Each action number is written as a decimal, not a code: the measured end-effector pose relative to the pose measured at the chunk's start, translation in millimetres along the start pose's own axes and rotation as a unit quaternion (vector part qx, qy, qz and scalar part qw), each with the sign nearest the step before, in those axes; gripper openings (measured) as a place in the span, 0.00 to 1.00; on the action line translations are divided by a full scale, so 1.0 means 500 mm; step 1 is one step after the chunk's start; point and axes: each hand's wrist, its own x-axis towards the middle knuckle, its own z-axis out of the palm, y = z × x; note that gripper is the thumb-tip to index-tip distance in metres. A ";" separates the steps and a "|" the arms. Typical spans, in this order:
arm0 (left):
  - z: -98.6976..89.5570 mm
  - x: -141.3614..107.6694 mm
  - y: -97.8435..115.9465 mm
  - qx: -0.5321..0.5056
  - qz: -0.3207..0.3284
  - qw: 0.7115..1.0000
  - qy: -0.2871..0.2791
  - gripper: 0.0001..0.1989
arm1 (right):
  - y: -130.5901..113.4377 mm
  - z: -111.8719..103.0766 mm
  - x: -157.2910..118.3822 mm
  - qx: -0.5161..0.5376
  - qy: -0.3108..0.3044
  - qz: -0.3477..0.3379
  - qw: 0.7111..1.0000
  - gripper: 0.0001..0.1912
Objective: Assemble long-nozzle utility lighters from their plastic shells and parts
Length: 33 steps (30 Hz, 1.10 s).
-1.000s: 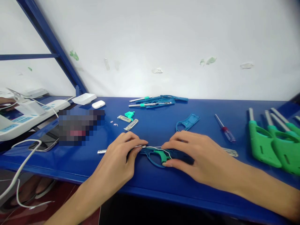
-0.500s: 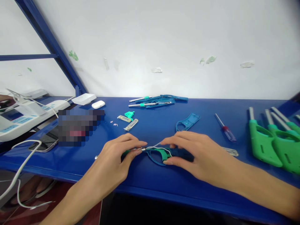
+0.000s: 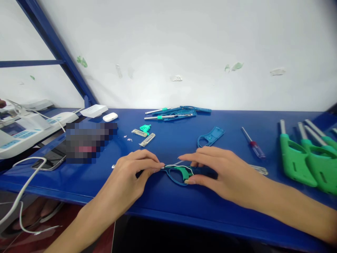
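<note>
A blue lighter casing half [image 3: 173, 180] lies low in the middle, with a green trigger [image 3: 184, 173] and a thin white wire [image 3: 190, 168] in it. My left hand [image 3: 138, 170] pinches the metal tube at the casing's left end; the tube's tip shows beyond my knuckles. Around the casing's right part is my right hand [image 3: 216, 168], its thumb at the trigger and its index finger stretched over the wire. The palm hides the casing's right end. Behind it lies another blue casing half [image 3: 214, 135].
Green lighters [image 3: 296, 163] stand in a group at the right, beside a screwdriver [image 3: 254, 144]. Blue casings and metal tubes [image 3: 179, 114] lie near the wall. Clear plastic parts [image 3: 147, 140], a white case [image 3: 110, 117], a phone [image 3: 51, 158] and a power strip [image 3: 39, 131] are left.
The metal tube and my left fingertips have shifted slightly right, closer to the casing. My right hand has barely moved and keeps its hold.
</note>
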 end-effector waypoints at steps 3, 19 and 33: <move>0.003 -0.003 -0.001 0.019 0.008 1.000 0.003 0.13 | -0.002 -0.002 0.001 0.003 -0.010 0.003 1.000 0.23; 0.006 -0.005 -0.007 0.023 0.034 0.999 -0.003 0.19 | -0.002 -0.007 0.004 0.006 -0.027 -0.001 1.000 0.24; 0.011 -0.006 -0.012 0.041 0.090 0.995 0.012 0.23 | -0.003 -0.010 0.006 0.032 -0.016 -0.011 0.999 0.22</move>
